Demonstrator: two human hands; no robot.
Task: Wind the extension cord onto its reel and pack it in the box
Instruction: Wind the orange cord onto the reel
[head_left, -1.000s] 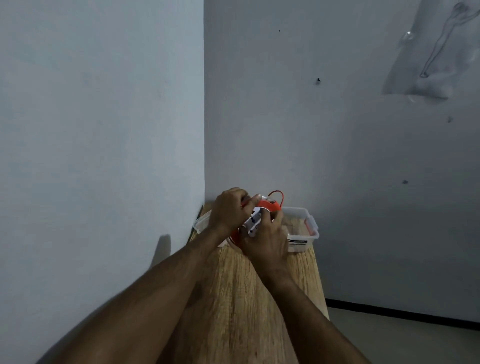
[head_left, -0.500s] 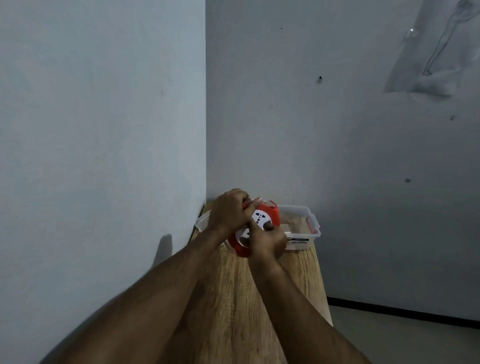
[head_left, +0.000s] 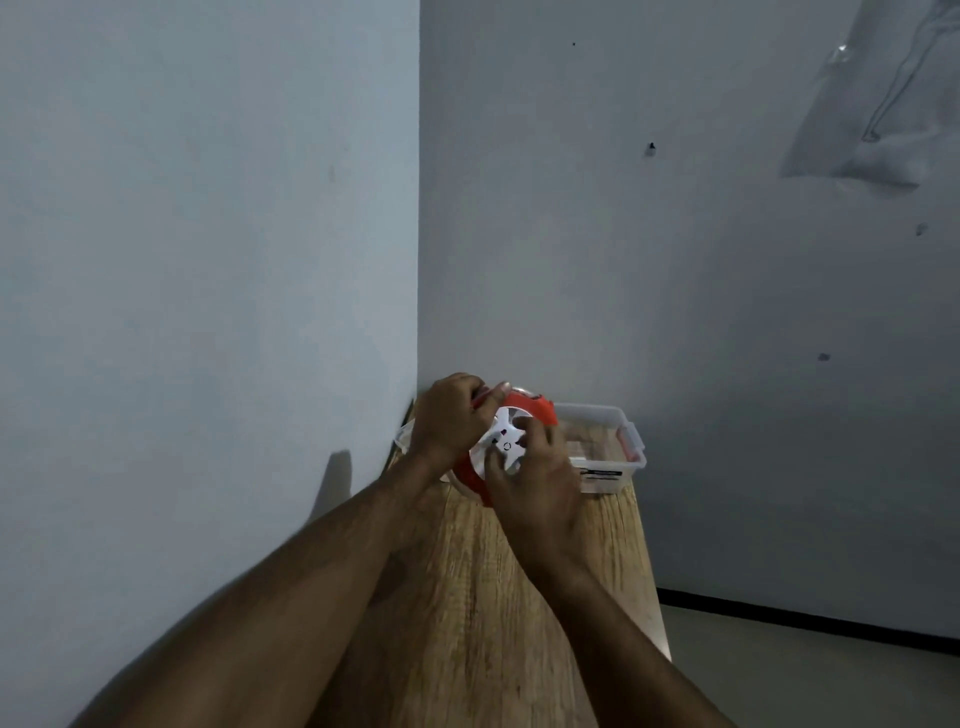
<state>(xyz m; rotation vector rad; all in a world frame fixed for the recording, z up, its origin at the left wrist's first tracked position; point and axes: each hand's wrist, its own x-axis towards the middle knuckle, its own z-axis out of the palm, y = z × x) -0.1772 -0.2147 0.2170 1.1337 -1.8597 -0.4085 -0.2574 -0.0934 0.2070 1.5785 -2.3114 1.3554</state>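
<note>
An orange cord reel (head_left: 524, 410) with a white socket face (head_left: 503, 436) is held upright just above the far end of the wooden table. My left hand (head_left: 449, 421) grips its top-left rim, thumb over the orange edge. My right hand (head_left: 535, 480) is closed on the white face's lower right, fingers on the hub. A clear plastic box (head_left: 618, 441) with a red latch stands right behind the reel. Most of the cord is hidden by my hands.
The narrow wooden table (head_left: 519, 597) runs away from me into a corner of two grey walls. Its right edge drops to a pale floor (head_left: 810, 675) with a black skirting line. A clear plastic bag (head_left: 872, 119) hangs on the right wall.
The loose orange cord loop seen above the reel a second ago is gone. My right hand has shifted around the white face, which has turned. The reel stays in front of the box.
</note>
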